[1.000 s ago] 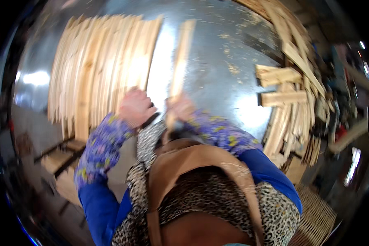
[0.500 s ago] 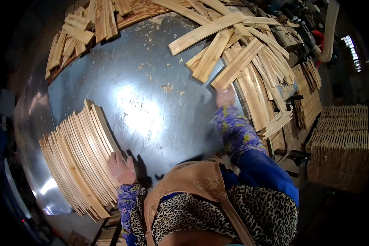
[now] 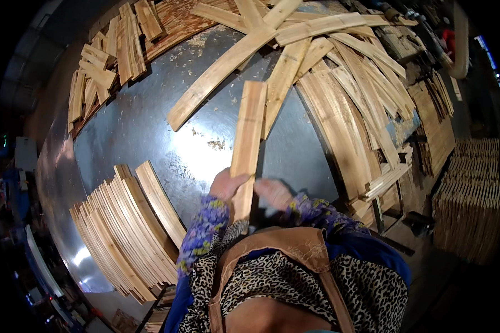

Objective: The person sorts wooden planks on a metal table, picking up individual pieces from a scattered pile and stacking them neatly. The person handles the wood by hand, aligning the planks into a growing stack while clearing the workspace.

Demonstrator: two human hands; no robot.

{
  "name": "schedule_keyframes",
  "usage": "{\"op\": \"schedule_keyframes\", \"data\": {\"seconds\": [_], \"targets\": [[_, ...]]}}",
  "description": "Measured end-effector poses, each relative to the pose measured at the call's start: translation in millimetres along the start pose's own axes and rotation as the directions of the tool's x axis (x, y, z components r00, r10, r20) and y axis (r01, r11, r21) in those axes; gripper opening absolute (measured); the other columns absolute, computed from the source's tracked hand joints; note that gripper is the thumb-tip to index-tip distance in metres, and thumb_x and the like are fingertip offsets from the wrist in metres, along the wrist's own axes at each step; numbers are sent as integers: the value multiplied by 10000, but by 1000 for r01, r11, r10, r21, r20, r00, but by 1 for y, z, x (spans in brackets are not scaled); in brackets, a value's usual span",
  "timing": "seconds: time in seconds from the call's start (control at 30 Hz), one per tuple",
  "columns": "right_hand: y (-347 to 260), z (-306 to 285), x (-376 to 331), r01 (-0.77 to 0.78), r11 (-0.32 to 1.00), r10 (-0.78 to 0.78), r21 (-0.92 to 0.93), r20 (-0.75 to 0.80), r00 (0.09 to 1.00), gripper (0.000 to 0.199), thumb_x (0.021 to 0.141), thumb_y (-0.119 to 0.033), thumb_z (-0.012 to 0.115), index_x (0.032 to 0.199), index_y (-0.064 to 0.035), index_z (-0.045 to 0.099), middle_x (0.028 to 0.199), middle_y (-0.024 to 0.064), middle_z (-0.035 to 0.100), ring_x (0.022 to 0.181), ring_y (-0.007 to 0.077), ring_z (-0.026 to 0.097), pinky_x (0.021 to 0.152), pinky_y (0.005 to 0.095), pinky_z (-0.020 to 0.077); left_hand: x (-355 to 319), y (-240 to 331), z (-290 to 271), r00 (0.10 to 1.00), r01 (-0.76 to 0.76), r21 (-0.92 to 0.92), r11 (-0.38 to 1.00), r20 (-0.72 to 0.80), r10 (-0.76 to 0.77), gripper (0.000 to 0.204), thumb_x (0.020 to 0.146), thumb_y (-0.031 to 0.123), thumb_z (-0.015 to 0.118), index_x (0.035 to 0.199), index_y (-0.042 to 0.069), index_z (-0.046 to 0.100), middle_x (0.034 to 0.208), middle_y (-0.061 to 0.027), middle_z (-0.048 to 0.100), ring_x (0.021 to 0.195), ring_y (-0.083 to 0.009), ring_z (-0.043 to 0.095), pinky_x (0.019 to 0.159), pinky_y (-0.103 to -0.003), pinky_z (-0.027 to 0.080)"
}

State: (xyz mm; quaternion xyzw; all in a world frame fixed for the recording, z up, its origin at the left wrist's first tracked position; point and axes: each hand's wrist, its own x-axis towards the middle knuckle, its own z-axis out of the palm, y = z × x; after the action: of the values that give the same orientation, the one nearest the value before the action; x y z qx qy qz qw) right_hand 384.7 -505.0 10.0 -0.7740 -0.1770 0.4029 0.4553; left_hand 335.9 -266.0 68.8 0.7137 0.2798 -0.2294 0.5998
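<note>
A pale wooden board [image 3: 249, 125] points away from my body over the metal tabletop. My left hand [image 3: 228, 184] is closed on its near part, thumb across the upper face. Close by the board's right edge is my right hand [image 3: 275, 193], smeared by motion; whether it touches the board cannot be made out. On the left, a row of boards [image 3: 125, 227] stands packed side by side. One separate board [image 3: 161, 202] lies at a gap from the row's right side. Beyond the held board, a long board [image 3: 222, 75] slants from the heap onto the tabletop.
A loose heap of boards [image 3: 366, 72] spreads over the far right, with wide boards [image 3: 333, 130] along the right edge. More pieces [image 3: 130, 47] lie at the far left. A tall stack of slats [image 3: 469, 200] stands right of the table [image 3: 144, 119].
My right hand has come from the heap toward my body, and a board now lies before me. My left hand has left the row and grips that board. Boards in the heap have shifted.
</note>
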Motion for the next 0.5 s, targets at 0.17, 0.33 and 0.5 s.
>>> {"op": "schedule_keyframes", "data": {"seconds": [0.17,0.33,0.5], "targets": [[-22,-135,162,-141,979,202,147,-619,759,696,1039,-524,692,1381,81,644,1348,190,745,1256,344,706,1068,422,536,-80,-122,1,936,-4,-494,869,-308,-170,491,934,296,804,1263,-58,718,1050,-131,777,905,-228,726,794,-395,593],[-16,-190,275,189,839,195,510,-606,771,600,1022,-497,774,1303,31,723,1168,155,774,982,276,778,830,419,645,-139,-180,-26,757,-128,-513,849,-603,-250,378,1011,238,717,1264,-26,623,1105,-168,744,869,-238,734,721,-418,632],[-55,-136,248,9,877,173,480,-333,927,598,1034,-477,750,1276,70,750,1173,146,801,996,266,786,868,396,628,-170,-200,-9,510,300,178,937,-860,0,514,1020,344,722,1327,-56,624,1655,-315,471,1418,-484,565,1204,-501,464]]}}
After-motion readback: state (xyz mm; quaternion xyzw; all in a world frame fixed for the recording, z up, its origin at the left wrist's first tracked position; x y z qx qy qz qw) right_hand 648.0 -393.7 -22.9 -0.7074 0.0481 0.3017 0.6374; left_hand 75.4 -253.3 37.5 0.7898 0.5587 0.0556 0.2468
